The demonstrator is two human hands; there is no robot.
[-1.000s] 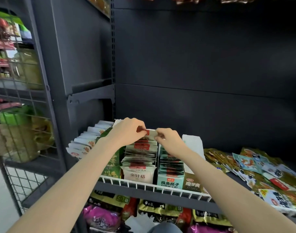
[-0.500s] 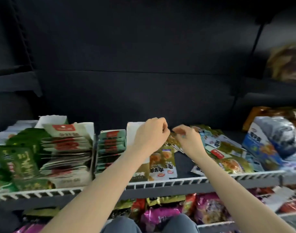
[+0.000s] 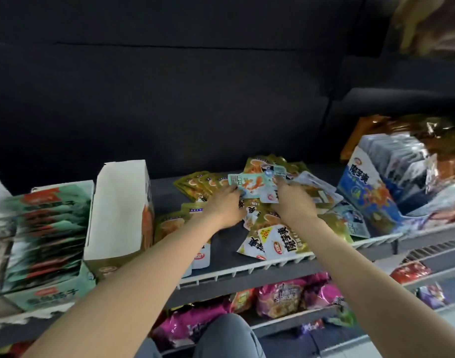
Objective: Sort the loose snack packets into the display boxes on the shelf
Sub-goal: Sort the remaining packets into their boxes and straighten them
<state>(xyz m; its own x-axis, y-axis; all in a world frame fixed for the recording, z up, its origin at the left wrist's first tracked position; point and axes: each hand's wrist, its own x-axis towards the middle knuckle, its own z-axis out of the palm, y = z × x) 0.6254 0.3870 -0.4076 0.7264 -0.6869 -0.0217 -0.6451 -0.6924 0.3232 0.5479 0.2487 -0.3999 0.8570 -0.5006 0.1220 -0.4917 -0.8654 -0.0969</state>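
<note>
We look down at a dark shelf (image 3: 169,187) where loose snack packets lie in a heap (image 3: 275,228), mostly olive-gold ones. Both hands reach into it. The left hand (image 3: 225,208) and the right hand (image 3: 292,201) together pinch a pale blue packet printed with orange (image 3: 249,186), lifted just above the pile (some fingers hide behind the foil). This looks like the picking step: one packet chosen, not yet filed. To the right stands a blue display box (image 3: 368,192) of similar bluish packs, the likely home. An open white-sided box (image 3: 118,210) and a green-packet box (image 3: 43,228) stand to the left. Next, we judge, the packet must travel right and slide in upright.
</note>
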